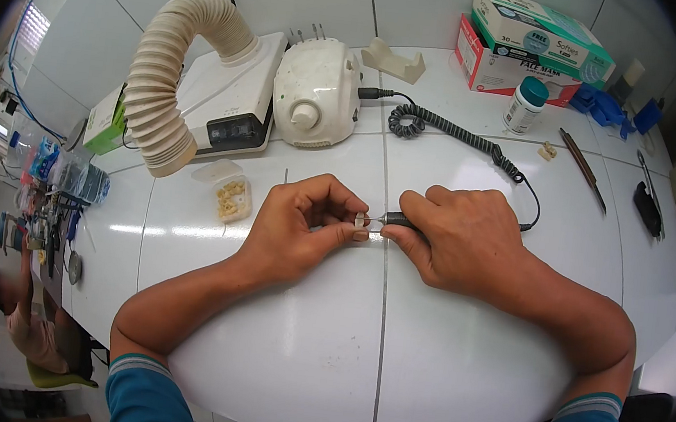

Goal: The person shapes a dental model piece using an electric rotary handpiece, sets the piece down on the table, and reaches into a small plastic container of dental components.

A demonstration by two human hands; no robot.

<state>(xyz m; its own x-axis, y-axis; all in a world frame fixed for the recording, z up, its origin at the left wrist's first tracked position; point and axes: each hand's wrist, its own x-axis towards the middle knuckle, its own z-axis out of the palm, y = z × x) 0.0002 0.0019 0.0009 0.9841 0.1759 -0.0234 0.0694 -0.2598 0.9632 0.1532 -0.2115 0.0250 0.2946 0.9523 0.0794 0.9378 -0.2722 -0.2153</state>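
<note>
Between its thumb and fingertips, my left hand [299,223] pinches a small whitish piece [360,220]. My right hand [463,239] is closed round a dark rotary handpiece [399,219], whose thin metal tip points left and meets or nearly meets the piece; contact is too small to tell. A coiled black cable [461,133] links the handpiece to a white control box [307,92] behind the hands. Left of my left hand lies an open clear container [234,200] holding several small yellowish pieces.
A ribbed hose [153,93] arches over the back left. At the back right are mask boxes [528,46], a green-capped bottle [524,105], a brown pointed tool [583,169] and blue items [604,105]. Another person [36,336] sits at far left.
</note>
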